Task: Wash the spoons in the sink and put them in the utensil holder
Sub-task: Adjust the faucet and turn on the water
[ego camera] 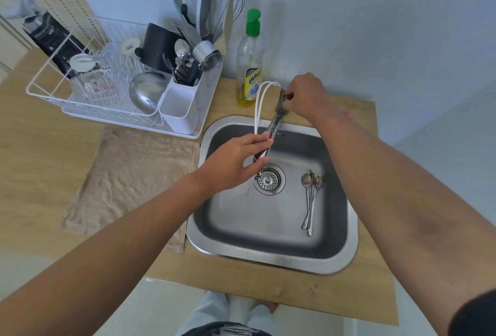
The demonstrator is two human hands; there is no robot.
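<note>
On your wooden counter (40, 147), a beige towel (128, 174) lies below the utensil holder (179, 110). Your left hand (236, 164) grips the faucet spout (271, 134); spoons (311, 196) lie in the sink (268, 228); your right hand (306, 94) pinches the tap handle (284, 96).

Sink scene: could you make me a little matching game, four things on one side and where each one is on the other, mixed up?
Things:
1. spoons
2. soap bottle
3. right hand
4. towel

Places:
A. on the tap handle behind the sink
B. flat on the counter, left of the sink
C. lying in the basin, right of the drain
D. standing on the counter beside the dish rack

Pairs: 1-C, 2-D, 3-A, 4-B
</note>
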